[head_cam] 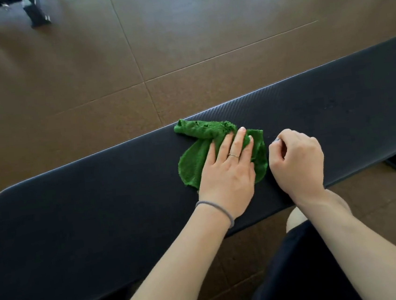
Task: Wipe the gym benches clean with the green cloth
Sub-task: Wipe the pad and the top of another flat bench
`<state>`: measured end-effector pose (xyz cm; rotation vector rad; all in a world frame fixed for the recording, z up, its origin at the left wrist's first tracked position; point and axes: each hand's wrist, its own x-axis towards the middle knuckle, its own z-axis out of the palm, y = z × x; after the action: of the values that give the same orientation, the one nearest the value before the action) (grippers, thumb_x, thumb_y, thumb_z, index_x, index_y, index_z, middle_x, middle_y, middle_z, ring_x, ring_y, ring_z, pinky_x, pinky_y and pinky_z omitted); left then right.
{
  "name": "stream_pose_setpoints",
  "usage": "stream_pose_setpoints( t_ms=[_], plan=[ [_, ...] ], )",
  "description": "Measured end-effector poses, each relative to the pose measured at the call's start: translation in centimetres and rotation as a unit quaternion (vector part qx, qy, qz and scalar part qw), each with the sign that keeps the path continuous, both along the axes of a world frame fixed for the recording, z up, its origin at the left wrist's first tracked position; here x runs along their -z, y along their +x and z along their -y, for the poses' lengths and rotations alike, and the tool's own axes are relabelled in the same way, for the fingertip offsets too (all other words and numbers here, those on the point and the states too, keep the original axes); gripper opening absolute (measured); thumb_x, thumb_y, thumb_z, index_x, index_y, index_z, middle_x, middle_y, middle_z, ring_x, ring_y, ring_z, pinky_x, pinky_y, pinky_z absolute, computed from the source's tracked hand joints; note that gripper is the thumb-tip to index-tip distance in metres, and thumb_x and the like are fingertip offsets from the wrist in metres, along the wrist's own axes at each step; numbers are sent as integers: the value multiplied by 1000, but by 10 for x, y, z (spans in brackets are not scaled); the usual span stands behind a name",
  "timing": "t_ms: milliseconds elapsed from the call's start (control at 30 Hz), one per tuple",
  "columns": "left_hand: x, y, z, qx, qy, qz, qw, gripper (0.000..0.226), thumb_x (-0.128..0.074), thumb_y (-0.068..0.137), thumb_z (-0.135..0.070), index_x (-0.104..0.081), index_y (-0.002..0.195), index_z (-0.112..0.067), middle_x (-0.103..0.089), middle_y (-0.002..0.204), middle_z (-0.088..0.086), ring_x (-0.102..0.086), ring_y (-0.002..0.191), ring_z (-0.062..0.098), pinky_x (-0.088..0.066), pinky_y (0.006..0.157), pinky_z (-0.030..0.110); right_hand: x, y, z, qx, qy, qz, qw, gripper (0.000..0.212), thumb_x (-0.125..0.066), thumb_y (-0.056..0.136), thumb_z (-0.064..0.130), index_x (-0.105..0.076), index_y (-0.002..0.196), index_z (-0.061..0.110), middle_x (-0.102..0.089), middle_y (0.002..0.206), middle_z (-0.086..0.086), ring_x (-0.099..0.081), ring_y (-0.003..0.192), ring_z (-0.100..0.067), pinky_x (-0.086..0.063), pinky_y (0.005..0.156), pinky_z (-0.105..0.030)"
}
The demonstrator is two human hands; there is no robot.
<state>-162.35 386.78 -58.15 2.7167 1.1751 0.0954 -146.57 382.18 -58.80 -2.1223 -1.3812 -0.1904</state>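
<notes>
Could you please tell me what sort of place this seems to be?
Probably a gym: a long black padded bench stands on brown rubber-like floor tiles, with the black foot of other equipment at the far left.
</notes>
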Motion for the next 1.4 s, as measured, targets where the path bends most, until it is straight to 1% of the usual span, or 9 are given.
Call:
stream_pose_setpoints(
  t_ms=[200, 333, 500, 733, 867, 1033, 1133, 1233, 1400],
  plan=[
    [-5, -70, 10, 75, -4, -1, 997, 56, -21, 109, -40, -25, 163, -24, -9, 173, -4, -17, 157, 19, -18, 128, 48, 1, -4, -3, 38, -9, 14, 999, 28, -40, 93, 22, -43, 66, 15, -45, 59, 1, -40, 54, -22, -34, 61, -40],
    [-2, -113, 3, 64, 9, -9, 998, 55, -22, 109, -41, -30, 161, -26, -16, 171, -5, -23, 156, 19, -22, 127, 47, 1, -10, -4, 41, -14, 32, 999, 27, -40, 93, 23, -39, 67, 19, -41, 59, 4, -36, 54, -17, -26, 62, -33],
    [-1, -84, 5, 40, 6, -13, 999, 58, -19, 107, -39, -28, 162, -21, -16, 172, 0, -22, 156, 24, -24, 126, 52, 0, -13, -5, 53, -24, 24, 998, 27, -40, 93, 21, -42, 67, 15, -45, 60, 0, -40, 56, -21, -39, 63, -42],
    [1, 5, -20, 39, 5, -13, 999, 58, -24, 107, -37, -28, 162, -20, -14, 172, 1, -17, 157, 24, -17, 127, 49, -1, -9, -1, 17, 16, -9, 1000, 28, -41, 97, 18, -45, 69, 17, -46, 61, 2, -42, 55, -17, -38, 60, -39],
    [0, 4, -9, 12, 16, -20, 1000, 57, -22, 108, -40, -28, 162, -23, -13, 172, -2, -17, 157, 21, -18, 128, 49, -7, 4, -1, -24, 43, -61, 997, 27, -40, 97, 20, -50, 71, 16, -51, 64, 2, -45, 59, -17, -38, 64, -38],
    [-3, -14, 54, -45, 39, -42, 997, 55, -25, 108, -38, -34, 160, -20, -21, 170, -1, -26, 155, 22, -25, 124, 49, -13, 72, -26, -111, 28, 44, 992, 23, -45, 93, 19, -51, 72, 14, -52, 65, 1, -44, 63, -21, -35, 68, -38],
    [-3, 12, 61, -93, 36, -59, 993, 56, -24, 108, -37, -35, 159, -20, -22, 170, -1, -27, 154, 23, -25, 123, 49, 0, 95, -32, -144, 6, 41, 989, 23, -45, 94, 18, -50, 71, 14, -51, 65, 1, -46, 62, -23, -36, 67, -38],
    [-5, 48, 39, -126, 14, -58, 990, 56, -22, 107, -38, -31, 161, -24, -19, 171, -5, -22, 155, 19, -25, 125, 48, 6, 96, -32, -166, 1, 18, 986, 25, -44, 95, 17, -41, 70, 17, -43, 63, 2, -40, 61, -21, -33, 64, -37],
    [-9, 88, -12, -201, -28, -45, 978, 64, -9, 101, -45, -23, 162, -32, -10, 171, -13, -10, 157, 14, -14, 128, 44, 3, 98, -36, -177, -31, 13, 984, 25, -44, 96, 19, -38, 72, 20, -41, 65, 3, -37, 63, -19, -29, 67, -35]
  ],
)
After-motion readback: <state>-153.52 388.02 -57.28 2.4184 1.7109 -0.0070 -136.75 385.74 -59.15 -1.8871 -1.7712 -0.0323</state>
